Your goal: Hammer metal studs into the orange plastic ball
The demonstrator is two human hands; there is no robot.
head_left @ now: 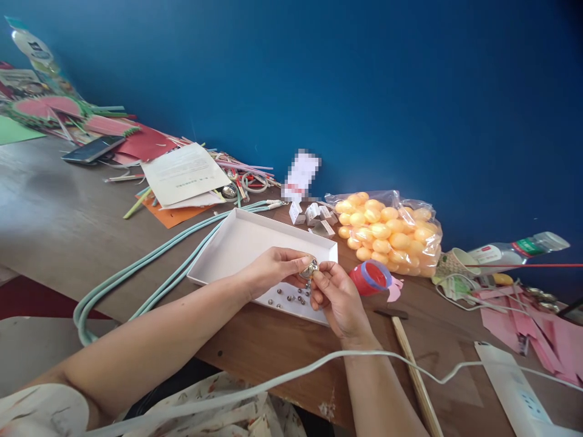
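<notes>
My left hand [277, 270] pinches a small, shiny, silvery rounded metal piece [311, 267] between thumb and fingers. My right hand [336, 294] closes on the lower right side of the same piece, fingertips pressed together. Its exact kind is too small to make out. Both hands are over a shallow white box lid [241, 240]. Several tiny metal beads [290, 298] lie scattered in the lid's near right corner, partly hidden by my hands. Right of my right hand, a red cup-like container [364, 279] with a blue rim lies tilted.
Beyond the lid are small white paper boxes [313, 213] and a clear bag of orange balls [387, 233]. Light-blue cords [150, 267] loop on the left. A hammer [412, 364] lies right, near a power strip [514, 388]. A white cable [314, 367] crosses in front.
</notes>
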